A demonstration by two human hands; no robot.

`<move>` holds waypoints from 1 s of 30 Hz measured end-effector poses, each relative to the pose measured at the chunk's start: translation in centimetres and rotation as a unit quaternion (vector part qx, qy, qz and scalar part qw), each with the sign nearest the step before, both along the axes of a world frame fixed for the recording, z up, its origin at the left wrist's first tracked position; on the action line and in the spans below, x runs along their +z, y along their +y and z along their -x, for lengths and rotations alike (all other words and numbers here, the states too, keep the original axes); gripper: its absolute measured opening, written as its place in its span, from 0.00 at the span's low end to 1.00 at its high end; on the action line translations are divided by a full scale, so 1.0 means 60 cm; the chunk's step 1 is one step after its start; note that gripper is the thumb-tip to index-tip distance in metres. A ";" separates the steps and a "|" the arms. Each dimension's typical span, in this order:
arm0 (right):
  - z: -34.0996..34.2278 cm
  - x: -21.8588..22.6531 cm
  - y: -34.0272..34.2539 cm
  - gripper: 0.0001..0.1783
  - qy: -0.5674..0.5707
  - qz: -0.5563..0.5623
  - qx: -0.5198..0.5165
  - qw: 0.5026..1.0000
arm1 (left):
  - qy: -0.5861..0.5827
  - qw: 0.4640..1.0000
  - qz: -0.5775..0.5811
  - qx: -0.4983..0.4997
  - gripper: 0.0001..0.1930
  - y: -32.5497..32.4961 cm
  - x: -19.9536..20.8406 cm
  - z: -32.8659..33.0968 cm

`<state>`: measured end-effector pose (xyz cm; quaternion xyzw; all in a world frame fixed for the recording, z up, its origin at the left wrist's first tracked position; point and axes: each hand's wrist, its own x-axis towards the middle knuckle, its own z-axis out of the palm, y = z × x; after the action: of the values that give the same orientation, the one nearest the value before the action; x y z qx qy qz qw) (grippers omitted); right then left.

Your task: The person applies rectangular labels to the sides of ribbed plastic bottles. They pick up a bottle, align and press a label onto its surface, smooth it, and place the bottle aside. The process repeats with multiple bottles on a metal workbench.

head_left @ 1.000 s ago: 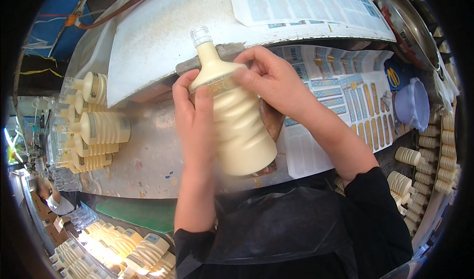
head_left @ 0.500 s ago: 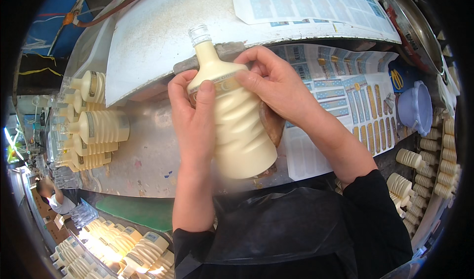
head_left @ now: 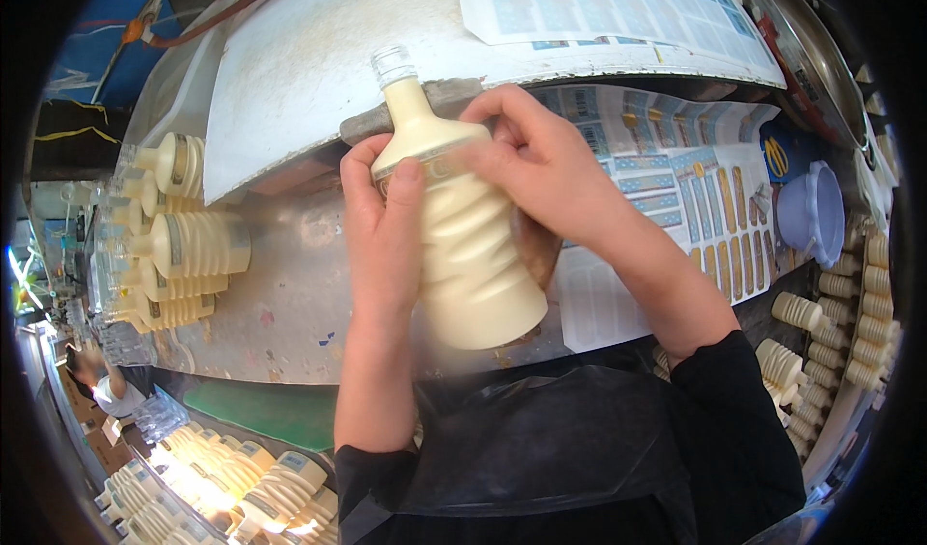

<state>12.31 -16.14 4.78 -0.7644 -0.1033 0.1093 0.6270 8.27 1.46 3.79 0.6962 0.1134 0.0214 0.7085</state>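
**Cream bottle at the middle of the desk, both hands on its shoulder**

Cream bottle [head_left: 473,275]: clear threaded mouth pointing away from the person, base toward the apron. Neck crosses in front of a grey bar [head_left: 372,125] at the near edge of the white board [head_left: 299,101]; can't tell if it rests on it. Spiral ridges on the body, label band [head_left: 439,166] just below the shoulder.

Left hand [head_left: 379,222]: grasping the bottle's left side, thumb on the band, fingers wrapped round the edge. Right hand [head_left: 546,164]: fingers curled at the right shoulder, thumb blurred over the band's right end. Contact yes, firm grip can't tell.

Around: label sheet [head_left: 666,212] right of the bottle, more sheets [head_left: 579,14] up on the board. Yellow-handled scissors [head_left: 775,157] beyond the label sheet, near the purple bucket [head_left: 809,212]. Group of similar bottles [head_left: 198,246] lying on the left of the desk [head_left: 290,294], well apart from the hands.
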 end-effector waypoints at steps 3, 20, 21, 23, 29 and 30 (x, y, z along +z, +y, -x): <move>-0.005 -0.011 -0.002 0.17 0.010 -0.075 -0.001 0.997 | -0.018 0.998 -0.065 0.015 0.23 -0.002 0.000 0.002; -0.007 -0.028 0.002 0.18 0.067 -0.116 0.013 0.991 | -0.048 0.994 -0.092 0.023 0.22 -0.002 -0.005 0.001; -0.006 -0.029 0.003 0.18 0.068 -0.116 0.013 0.991 | -0.047 0.994 -0.095 0.023 0.23 -0.002 -0.006 0.001; -0.006 -0.028 0.003 0.18 0.069 -0.115 0.012 0.991 | -0.046 0.994 -0.098 0.024 0.23 -0.001 -0.007 0.001; -0.010 -0.020 -0.005 0.17 0.088 -0.123 0.028 0.988 | -0.058 0.992 -0.107 0.022 0.23 0.001 -0.011 -0.001; -0.011 -0.019 -0.007 0.17 0.104 -0.140 0.039 0.984 | -0.058 0.992 -0.107 0.022 0.23 0.001 -0.012 -0.001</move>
<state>12.97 -16.54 3.65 -0.6485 -0.0815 0.1975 0.7306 8.32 1.55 3.08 0.7629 0.0847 0.0895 0.6347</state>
